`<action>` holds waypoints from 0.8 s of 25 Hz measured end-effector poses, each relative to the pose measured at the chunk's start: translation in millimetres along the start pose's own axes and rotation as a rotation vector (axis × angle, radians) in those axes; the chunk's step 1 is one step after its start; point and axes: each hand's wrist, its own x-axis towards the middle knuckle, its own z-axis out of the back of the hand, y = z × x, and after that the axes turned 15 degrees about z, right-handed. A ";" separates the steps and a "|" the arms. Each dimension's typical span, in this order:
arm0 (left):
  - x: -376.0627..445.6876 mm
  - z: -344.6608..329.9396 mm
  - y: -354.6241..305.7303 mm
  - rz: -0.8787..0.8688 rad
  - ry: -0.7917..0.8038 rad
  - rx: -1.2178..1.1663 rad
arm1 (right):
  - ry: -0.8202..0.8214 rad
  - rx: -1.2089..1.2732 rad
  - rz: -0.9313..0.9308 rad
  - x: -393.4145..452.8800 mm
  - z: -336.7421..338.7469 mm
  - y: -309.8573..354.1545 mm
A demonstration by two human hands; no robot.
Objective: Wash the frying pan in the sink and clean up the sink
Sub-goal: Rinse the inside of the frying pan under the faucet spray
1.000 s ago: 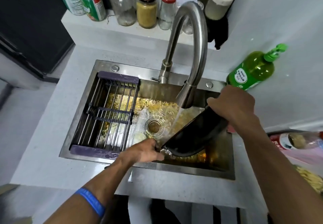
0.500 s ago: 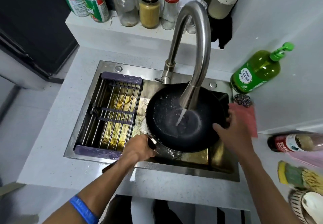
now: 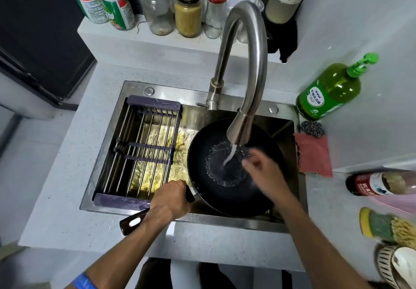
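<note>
left hand (image 3: pixel 171 201): at the near edge of the sink, fingers wrapped round the pan's dark handle (image 3: pixel 132 222), whose free end juts out over the desk's front strip.
right hand (image 3: pixel 262 171): inside the pan, blurred; it holds nothing i can make out, and how the fingers lie i cannot tell.
frying pan (image 3: pixel 202 160): black, sitting mouth-up in the right half of the sink (image 3: pixel 290 126), water pooling at its middle.
handling: likely a stiff, fairly heavy pan, heavier with water in it; the wet coating looks slippery, so the handle is the sure hold, with the rim as a second grip for tipping.
rack (image 3: pixel 144 151): a barred drainer across the sink's left half, yellowish water beneath.
tap (image 3: pixel 245 68): curved spout running straight into the pan.
far right corner: red cloth (image 3: pixel 314 153), steel scourer (image 3: pixel 311 128) and green soap bottle (image 3: pixel 328 91) on the desk just beside the sink.
</note>
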 end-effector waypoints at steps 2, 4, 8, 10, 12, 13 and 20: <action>2.9 -0.7 1.3 -0.017 -0.003 0.015 | 0.368 -0.301 -0.121 -1.5 -59.6 -31.0; 6.9 -2.7 5.6 -0.029 -0.002 0.012 | 0.570 -0.332 0.086 18.8 -96.3 -36.1; 9.7 1.3 19.3 -0.033 -0.002 -0.003 | 0.309 -0.596 -0.046 54.5 -90.9 -58.7; 11.1 5.2 20.3 -0.041 -0.004 -0.007 | 0.389 -0.565 0.067 48.9 -102.9 -55.4; 12.3 7.7 19.4 -0.037 -0.006 -0.003 | 0.437 -0.501 0.212 51.7 -113.7 -53.0; 13.2 8.7 20.6 -0.029 -0.014 0.005 | 0.322 -0.497 0.151 59.5 -112.8 -52.8; 12.0 10.8 29.5 -0.038 -0.036 0.069 | 0.133 -0.340 0.018 69.6 -120.8 -49.4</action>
